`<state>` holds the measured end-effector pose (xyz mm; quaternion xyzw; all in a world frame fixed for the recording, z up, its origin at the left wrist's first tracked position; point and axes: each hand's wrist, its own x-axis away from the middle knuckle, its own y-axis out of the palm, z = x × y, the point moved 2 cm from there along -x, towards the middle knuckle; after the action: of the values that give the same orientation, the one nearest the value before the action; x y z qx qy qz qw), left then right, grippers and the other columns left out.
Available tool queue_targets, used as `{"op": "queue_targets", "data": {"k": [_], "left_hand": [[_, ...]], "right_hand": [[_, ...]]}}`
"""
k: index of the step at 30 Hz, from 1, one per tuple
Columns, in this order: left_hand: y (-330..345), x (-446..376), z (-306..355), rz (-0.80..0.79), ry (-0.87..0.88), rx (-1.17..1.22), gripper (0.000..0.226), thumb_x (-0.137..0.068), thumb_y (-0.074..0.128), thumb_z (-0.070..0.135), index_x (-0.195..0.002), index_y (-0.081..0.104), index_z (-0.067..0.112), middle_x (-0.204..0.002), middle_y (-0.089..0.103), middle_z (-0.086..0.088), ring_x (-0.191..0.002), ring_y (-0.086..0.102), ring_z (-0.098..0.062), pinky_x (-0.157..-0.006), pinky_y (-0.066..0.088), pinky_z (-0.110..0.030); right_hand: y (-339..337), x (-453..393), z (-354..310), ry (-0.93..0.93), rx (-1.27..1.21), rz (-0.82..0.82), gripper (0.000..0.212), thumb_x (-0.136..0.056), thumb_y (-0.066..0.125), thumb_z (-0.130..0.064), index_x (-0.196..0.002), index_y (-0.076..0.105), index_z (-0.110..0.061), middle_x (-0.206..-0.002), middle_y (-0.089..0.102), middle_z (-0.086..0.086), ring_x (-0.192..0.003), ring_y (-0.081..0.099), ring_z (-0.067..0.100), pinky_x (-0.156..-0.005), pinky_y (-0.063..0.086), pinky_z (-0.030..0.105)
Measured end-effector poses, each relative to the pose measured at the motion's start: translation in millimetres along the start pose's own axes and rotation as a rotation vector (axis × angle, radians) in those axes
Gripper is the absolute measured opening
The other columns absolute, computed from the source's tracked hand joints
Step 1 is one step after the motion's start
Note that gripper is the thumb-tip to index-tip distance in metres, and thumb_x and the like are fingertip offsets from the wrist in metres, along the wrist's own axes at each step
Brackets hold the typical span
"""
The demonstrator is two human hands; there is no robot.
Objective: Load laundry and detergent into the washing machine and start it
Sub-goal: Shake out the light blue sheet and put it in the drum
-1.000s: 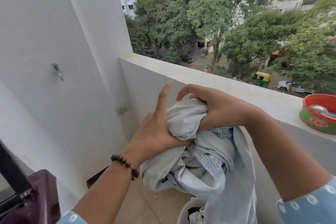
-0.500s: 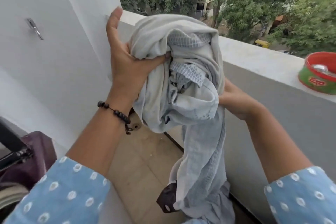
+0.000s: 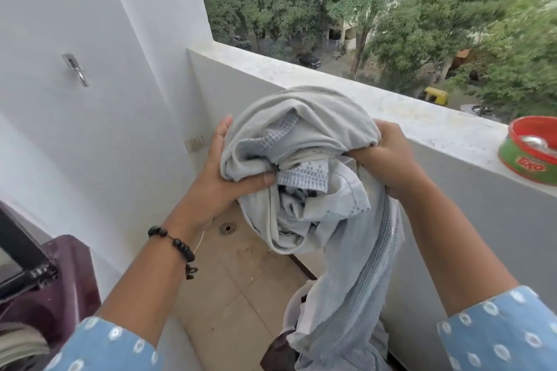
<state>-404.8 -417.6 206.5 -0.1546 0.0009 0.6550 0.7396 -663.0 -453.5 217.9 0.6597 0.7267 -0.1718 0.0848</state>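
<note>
A bundle of pale grey and light blue laundry hangs in the air in front of me, above the balcony floor. My left hand grips its left side, thumb pressed across the cloth. My right hand clutches the right side. A long blue tail of cloth trails down into a white laundry basket at the bottom. The maroon washing machine sits at the lower left with its lid raised; its drum is mostly out of view.
A red and green tub with a spoon in it stands on the parapet ledge at the right. A metal hook sticks out of the white wall on the left. A floor drain lies in the tiled floor.
The bundle came down from its raised position at the left and now sits lower and more central. My right hand moved up onto the bundle's right side.
</note>
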Motion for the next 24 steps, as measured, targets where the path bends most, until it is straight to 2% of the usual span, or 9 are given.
{"op": "queue_targets", "data": {"k": [3, 6, 9, 11, 12, 14, 17, 21, 24], "left_hand": [[-5.5, 7.7, 1.9, -0.151, -0.089, -0.088, 0.134, -0.063, 0.089, 0.021, -0.152, -0.009, 0.045, -0.135, 0.039, 0.047, -0.123, 0.047, 0.015, -0.109, 0.042, -0.029], [-6.6, 8.1, 18.7, -0.233, -0.105, -0.329, 0.145, -0.051, 0.092, 0.049, -0.14, -0.022, 0.063, -0.16, -0.002, 0.024, -0.144, 0.005, 0.01, -0.119, 0.02, -0.031], [11.0, 2.3, 33.1, -0.269, -0.012, -0.683, 0.147, -0.048, 0.086, 0.065, -0.136, -0.032, 0.06, -0.159, -0.024, 0.02, -0.146, -0.023, -0.005, -0.121, -0.003, -0.056], [29.0, -2.7, 38.3, -0.315, 0.039, -0.781, 0.146, -0.052, 0.085, 0.062, -0.137, -0.033, 0.057, -0.166, -0.004, 0.008, -0.152, -0.007, -0.019, -0.118, -0.005, -0.063], [35.7, -5.8, 39.0, -0.318, 0.056, -0.786, 0.144, -0.055, 0.087, 0.058, -0.139, -0.03, 0.056, -0.162, 0.022, 0.003, -0.15, 0.018, -0.024, -0.118, 0.004, -0.064], [41.9, -9.9, 37.0, -0.223, 0.087, -0.719, 0.134, -0.06, 0.088, 0.044, -0.146, -0.014, 0.055, -0.121, 0.066, 0.006, -0.111, 0.063, -0.021, -0.108, 0.039, -0.054], [41.5, -12.0, 25.6, -0.032, 0.136, -0.553, 0.106, -0.059, 0.085, 0.038, -0.144, 0.023, 0.049, -0.084, 0.07, 0.005, -0.078, 0.067, -0.014, -0.079, 0.055, -0.042], [30.0, -16.6, 18.6, 0.097, 0.119, -0.223, 0.083, -0.054, 0.09, 0.021, -0.129, 0.053, 0.024, -0.099, 0.075, 0.001, -0.089, 0.072, -0.011, -0.083, 0.058, -0.031], [15.3, -23.3, 26.6, 0.23, 0.125, -0.039, 0.073, -0.056, 0.089, 0.001, -0.123, 0.059, 0.006, -0.105, 0.072, 0.001, -0.089, 0.069, -0.003, -0.079, 0.055, -0.02]], "right_hand": [[-0.8, -6.7, -3.8, -0.019, 0.233, -0.032, 0.013, -0.074, 0.083, -0.011, -0.084, 0.075, -0.013, -0.079, 0.075, 0.003, -0.071, 0.065, 0.007, -0.062, 0.051, 0.029], [4.1, -10.3, -5.5, -0.032, 0.43, -0.105, 0.012, -0.072, 0.081, -0.016, -0.079, 0.072, -0.012, -0.069, 0.071, 0.004, -0.061, 0.062, 0.008, -0.058, 0.051, 0.034], [17.1, -9.4, -13.3, -0.09, 0.654, -0.208, 0.019, -0.066, 0.076, -0.029, -0.08, 0.07, -0.016, -0.068, 0.07, 0.001, -0.068, 0.067, 0.02, -0.06, 0.056, 0.045], [27.1, -6.9, -22.0, -0.14, 0.762, -0.283, 0.021, -0.066, 0.074, -0.032, -0.082, 0.068, -0.019, -0.071, 0.07, -0.002, -0.069, 0.066, 0.019, -0.062, 0.055, 0.042], [30.0, -5.6, -26.3, -0.163, 0.801, -0.299, 0.02, -0.067, 0.074, -0.032, -0.081, 0.067, -0.019, -0.071, 0.069, -0.003, -0.069, 0.065, 0.017, -0.061, 0.054, 0.04], [31.4, -3.9, -31.6, -0.202, 0.801, -0.303, 0.017, -0.067, 0.075, -0.028, -0.077, 0.064, -0.018, -0.068, 0.066, -0.004, -0.066, 0.062, 0.016, -0.061, 0.052, 0.041], [27.4, -0.7, -29.3, -0.203, 0.676, -0.314, 0.023, -0.068, 0.075, -0.03, -0.087, 0.065, -0.022, -0.076, 0.067, -0.008, -0.074, 0.063, 0.013, -0.07, 0.052, 0.043], [11.6, 10.5, -13.9, -0.018, 0.295, -0.337, 0.074, -0.066, 0.084, -0.038, -0.132, 0.049, -0.043, -0.124, 0.058, -0.012, -0.116, 0.057, 0.002, -0.098, 0.046, 0.029], [-4.1, 23.7, 3.7, 0.105, 0.139, -0.377, 0.103, -0.059, 0.085, -0.051, -0.144, 0.025, -0.056, -0.143, 0.038, -0.025, -0.129, 0.041, -0.011, -0.109, 0.036, 0.024]]}}
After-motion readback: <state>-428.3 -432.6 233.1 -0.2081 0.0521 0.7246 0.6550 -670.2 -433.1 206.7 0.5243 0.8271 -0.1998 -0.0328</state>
